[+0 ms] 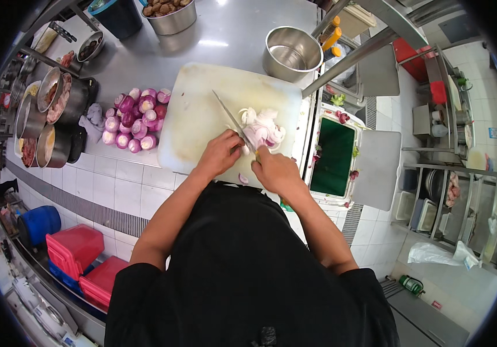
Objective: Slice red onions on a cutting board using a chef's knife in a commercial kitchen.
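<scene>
Right hand (277, 172) wrapped round knife (232, 118) over cutting board (193, 115), handle mostly hidden. Left hand (222, 151) curled at board's near side, fingertips obscured, grip cannot be told. Sliced onion (267, 122) right of board's centre; purple onions (137, 120) left of board.

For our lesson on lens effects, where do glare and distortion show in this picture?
Head view: white glare streaks the steel table; head view: the striped floor strip at left bends toward the rim; head view: black corners surround the rounded fisheye image.
</scene>
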`<act>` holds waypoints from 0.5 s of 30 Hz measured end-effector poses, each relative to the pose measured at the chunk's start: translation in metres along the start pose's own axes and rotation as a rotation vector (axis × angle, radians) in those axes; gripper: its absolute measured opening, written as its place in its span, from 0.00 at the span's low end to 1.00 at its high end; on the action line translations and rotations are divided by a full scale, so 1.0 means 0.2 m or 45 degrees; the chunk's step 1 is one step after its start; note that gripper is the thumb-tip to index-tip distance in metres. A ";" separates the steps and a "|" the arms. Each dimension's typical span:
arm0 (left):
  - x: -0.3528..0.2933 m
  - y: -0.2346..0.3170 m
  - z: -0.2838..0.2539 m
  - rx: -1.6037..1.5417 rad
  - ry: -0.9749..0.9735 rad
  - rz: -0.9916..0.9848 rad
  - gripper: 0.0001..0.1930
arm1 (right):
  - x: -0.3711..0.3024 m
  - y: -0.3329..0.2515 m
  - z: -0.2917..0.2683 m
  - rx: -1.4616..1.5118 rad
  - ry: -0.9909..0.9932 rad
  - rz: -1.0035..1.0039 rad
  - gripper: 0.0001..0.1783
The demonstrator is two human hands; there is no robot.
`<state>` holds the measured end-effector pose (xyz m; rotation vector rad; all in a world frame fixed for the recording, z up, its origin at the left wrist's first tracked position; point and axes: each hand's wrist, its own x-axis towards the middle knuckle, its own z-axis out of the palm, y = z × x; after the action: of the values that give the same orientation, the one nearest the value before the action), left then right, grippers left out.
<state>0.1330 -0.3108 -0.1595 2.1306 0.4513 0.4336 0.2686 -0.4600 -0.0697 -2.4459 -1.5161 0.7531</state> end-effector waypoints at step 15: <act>0.01 0.01 0.03 -0.020 0.062 0.016 0.08 | 0.05 0.00 0.09 0.060 -0.022 0.094 0.18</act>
<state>0.1378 -0.3142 -0.1612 2.1123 0.4606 0.4961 0.2626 -0.4537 -0.0873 -2.4792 -1.4041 0.8160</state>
